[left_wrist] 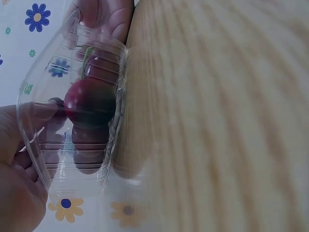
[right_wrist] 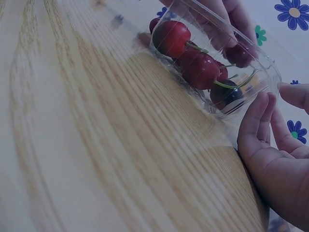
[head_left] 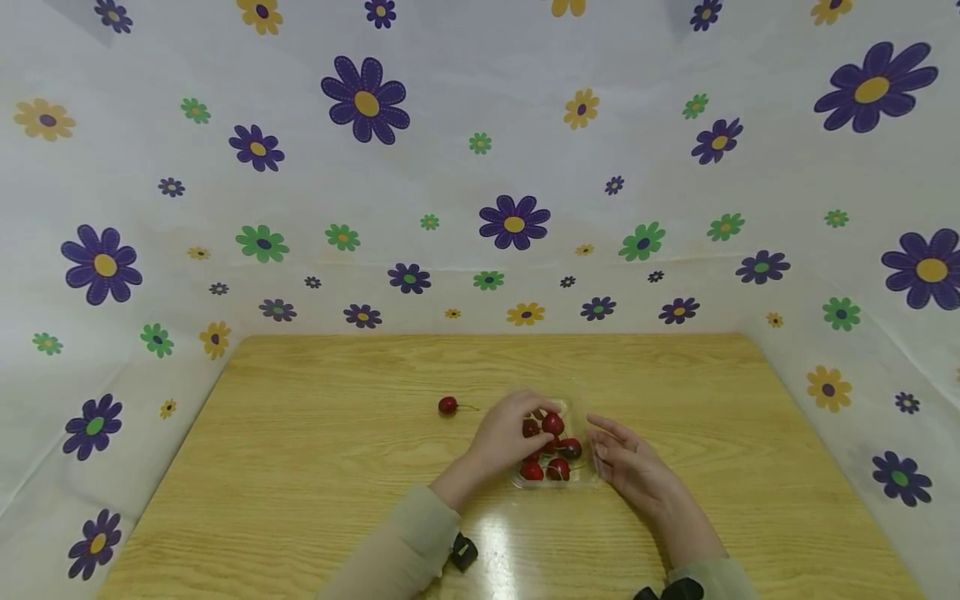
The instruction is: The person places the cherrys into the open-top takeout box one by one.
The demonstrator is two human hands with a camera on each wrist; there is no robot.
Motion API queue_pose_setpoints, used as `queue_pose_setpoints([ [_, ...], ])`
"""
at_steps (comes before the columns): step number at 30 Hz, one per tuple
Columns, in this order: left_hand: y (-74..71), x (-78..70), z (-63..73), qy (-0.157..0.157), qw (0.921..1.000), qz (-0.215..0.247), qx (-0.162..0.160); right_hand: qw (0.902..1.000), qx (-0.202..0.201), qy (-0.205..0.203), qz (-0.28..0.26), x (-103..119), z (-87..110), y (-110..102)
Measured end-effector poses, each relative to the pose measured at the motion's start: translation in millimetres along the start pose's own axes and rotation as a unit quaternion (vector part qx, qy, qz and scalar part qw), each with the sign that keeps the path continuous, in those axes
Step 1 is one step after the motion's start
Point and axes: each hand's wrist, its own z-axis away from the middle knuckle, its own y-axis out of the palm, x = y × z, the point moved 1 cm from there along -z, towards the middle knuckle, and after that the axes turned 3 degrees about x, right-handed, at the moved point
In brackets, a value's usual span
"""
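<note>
A clear plastic container (head_left: 517,482) sits on the wooden table with several dark red cherries (head_left: 558,469) in it, some with green stems. My left hand (head_left: 504,429) reaches over its left side, thumb and fingers around a cherry (head_left: 552,423) inside. In the right wrist view, the fingers of that hand meet at a cherry (right_wrist: 240,55) near the rim. At the container's right wall my right hand (head_left: 637,471) rests its fingertips, fingers fairly straight and holding no cherry. Part of the contents is hidden by the left hand.
One loose cherry (head_left: 447,406) with its stem pointing right lies on the table (head_left: 322,450), left of the container. A white flower-print sheet (head_left: 435,167) stands behind the table and along both sides. Dark wrist straps (head_left: 463,552) show at the sleeves.
</note>
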Motion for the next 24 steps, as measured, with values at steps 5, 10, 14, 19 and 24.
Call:
queue_pose_setpoints([
  [5, 1.6, -2.5, 0.2, -0.008, 0.9995, -0.031, 0.007, 1.0000, 0.005, -0.003, -0.007, -0.8, 0.1, 0.1],
  [10, 2.7, -4.4, -0.4, -0.010, 0.9980, -0.059, 0.016, 0.9997, 0.009, -0.004, -0.023, -1.8, -0.2, -0.9],
  [14, 2.3, -5.6, -0.1, -0.005, 0.9970, -0.075, 0.018, 0.9995, 0.010, -0.004, -0.029, -2.1, -0.4, -1.2],
  [19, 2.3, -6.2, 0.1, -0.002, 0.9963, -0.083, 0.019, 0.9995, 0.005, -0.002, -0.030, -1.9, -0.3, -1.1],
  [24, 2.3, -5.8, -0.5, -0.006, 0.9976, -0.067, 0.019, 0.9996, 0.010, -0.007, -0.026, -1.8, -0.6, -1.2],
])
